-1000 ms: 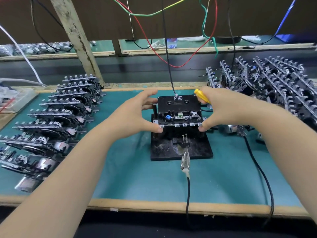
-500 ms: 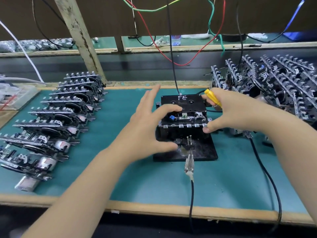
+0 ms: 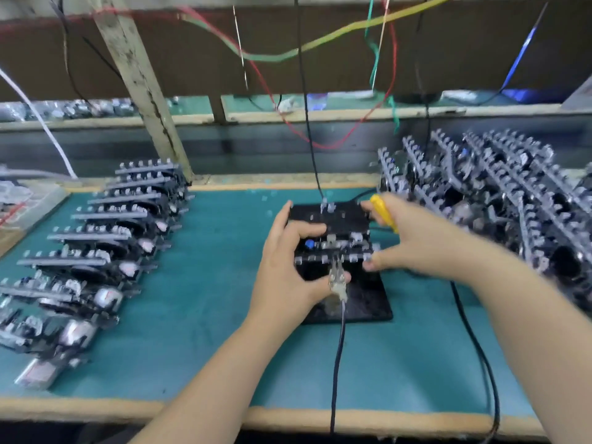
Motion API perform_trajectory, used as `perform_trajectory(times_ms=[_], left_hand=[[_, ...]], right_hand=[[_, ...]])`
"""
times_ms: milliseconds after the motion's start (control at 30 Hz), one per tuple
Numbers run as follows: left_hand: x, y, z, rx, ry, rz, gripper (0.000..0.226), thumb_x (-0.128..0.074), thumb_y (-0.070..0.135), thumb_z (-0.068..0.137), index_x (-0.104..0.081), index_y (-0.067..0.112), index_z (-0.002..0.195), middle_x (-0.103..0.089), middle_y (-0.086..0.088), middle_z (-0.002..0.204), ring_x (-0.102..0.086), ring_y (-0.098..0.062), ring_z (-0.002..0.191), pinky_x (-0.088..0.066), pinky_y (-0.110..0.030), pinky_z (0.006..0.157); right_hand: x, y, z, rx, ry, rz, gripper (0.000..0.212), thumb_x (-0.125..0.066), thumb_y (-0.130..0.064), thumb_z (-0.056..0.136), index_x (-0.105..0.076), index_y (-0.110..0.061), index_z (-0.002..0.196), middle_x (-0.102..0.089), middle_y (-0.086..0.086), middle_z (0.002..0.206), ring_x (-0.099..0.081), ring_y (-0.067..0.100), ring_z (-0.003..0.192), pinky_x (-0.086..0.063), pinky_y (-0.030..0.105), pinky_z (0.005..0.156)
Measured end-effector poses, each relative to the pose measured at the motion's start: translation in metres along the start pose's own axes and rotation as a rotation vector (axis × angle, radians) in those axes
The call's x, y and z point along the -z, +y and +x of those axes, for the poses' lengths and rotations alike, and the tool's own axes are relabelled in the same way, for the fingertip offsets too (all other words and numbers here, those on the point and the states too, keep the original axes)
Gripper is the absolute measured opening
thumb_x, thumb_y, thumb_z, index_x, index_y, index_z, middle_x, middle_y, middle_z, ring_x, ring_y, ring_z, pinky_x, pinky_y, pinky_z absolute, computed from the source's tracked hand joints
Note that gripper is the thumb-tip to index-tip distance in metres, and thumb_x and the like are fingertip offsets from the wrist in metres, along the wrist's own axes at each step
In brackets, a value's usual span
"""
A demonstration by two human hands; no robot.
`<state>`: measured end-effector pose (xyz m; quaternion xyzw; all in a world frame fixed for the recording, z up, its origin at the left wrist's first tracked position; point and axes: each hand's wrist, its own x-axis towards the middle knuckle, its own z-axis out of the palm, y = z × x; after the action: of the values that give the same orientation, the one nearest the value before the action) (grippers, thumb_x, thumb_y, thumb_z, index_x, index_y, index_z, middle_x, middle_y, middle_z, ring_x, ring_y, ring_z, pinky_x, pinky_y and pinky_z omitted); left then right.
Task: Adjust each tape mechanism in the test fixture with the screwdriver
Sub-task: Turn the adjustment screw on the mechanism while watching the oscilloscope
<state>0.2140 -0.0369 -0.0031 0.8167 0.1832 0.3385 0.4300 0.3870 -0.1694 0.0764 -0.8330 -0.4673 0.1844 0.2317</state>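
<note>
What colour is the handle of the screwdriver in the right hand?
Yellow. The screwdriver handle shows best in the head view, above the right hand.

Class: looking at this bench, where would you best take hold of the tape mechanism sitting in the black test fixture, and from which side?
Probably by its two short ends, from left and right, as the left hand and right hand do. The tape mechanism is wide, its front carries a clipped lead, and its top holds small parts.

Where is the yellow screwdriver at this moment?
In the head view, the yellow screwdriver is in the right hand, right of centre, beside the back right corner of the black test fixture.
</note>
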Motion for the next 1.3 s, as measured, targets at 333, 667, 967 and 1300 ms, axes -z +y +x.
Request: perform_trajectory(times_ms=[333,667,967,1300], left_hand=[[-0.003,-0.007,0.003,-0.018,0.058,-0.028,0.067,-0.089,0.051,0.057,-0.059,0.051,0.117,-0.014,0.039,0.157,-0.037,0.003,0.141,-0.046,-0.041,0.108],[-0.003,-0.001,0.0,-0.007,0.053,-0.013,0.064,-0.085,0.053,0.053,-0.058,0.056,0.111,-0.019,0.038,0.156,-0.032,0.013,0.139,-0.026,-0.001,0.1],[-0.002,-0.001,-0.001,0.02,0.045,-0.041,0.067,-0.096,0.029,0.061,-0.059,0.052,0.112,-0.022,0.036,0.156,-0.036,0.013,0.136,-0.037,-0.022,0.104],[-0.004,-0.003,0.001,0.021,0.031,-0.041,0.068,-0.097,0.023,0.06,-0.059,0.053,0.109,-0.027,0.036,0.155,-0.044,0.012,0.129,-0.04,-0.03,0.1]], right_hand=[[-0.038,0.002,-0.031,0.168,0.128,0.282,0.062,-0.068,-0.031,0.09,-0.032,-0.072,0.119,-0.049,-0.013,0.125,-0.033,0.001,0.13,-0.031,0.034,0.108],[-0.05,0.014,-0.034,0.196,0.135,0.38,0.052,-0.064,-0.033,0.096,-0.039,-0.063,0.13,-0.048,-0.007,0.126,-0.043,0.002,0.126,-0.036,0.028,0.103],[-0.069,0.002,-0.032,0.138,0.347,0.545,0.041,-0.062,-0.029,0.097,-0.053,-0.057,0.126,-0.042,-0.004,0.093,-0.047,0.009,0.098,-0.039,0.024,0.084],[-0.065,0.0,-0.035,0.113,0.336,0.578,0.039,-0.061,-0.032,0.092,-0.055,-0.055,0.123,-0.041,-0.009,0.094,-0.045,0.003,0.092,-0.039,0.02,0.083]])
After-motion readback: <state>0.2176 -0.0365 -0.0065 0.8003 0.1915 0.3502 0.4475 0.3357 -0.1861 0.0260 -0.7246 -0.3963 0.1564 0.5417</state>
